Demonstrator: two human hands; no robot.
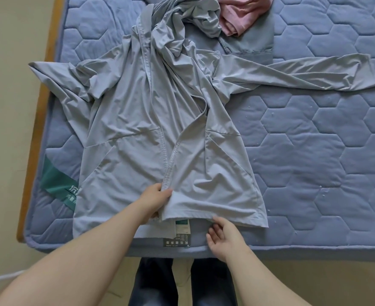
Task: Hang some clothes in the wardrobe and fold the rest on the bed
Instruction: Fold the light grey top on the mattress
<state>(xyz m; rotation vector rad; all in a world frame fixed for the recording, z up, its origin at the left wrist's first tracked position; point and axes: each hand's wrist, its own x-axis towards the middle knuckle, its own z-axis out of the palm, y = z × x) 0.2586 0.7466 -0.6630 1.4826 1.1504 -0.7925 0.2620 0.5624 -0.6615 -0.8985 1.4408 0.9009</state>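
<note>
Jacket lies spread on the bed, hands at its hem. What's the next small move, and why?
Probably the left hand should tug the front edge it pinches flat against the other, since the jacket gapes open there; the right hand only touches the hem.

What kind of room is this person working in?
Most likely a bedroom: a blue quilted mattress sits on a wooden bed frame, with a grey hooded jacket spread out on it and a pink garment lying further back.
</note>
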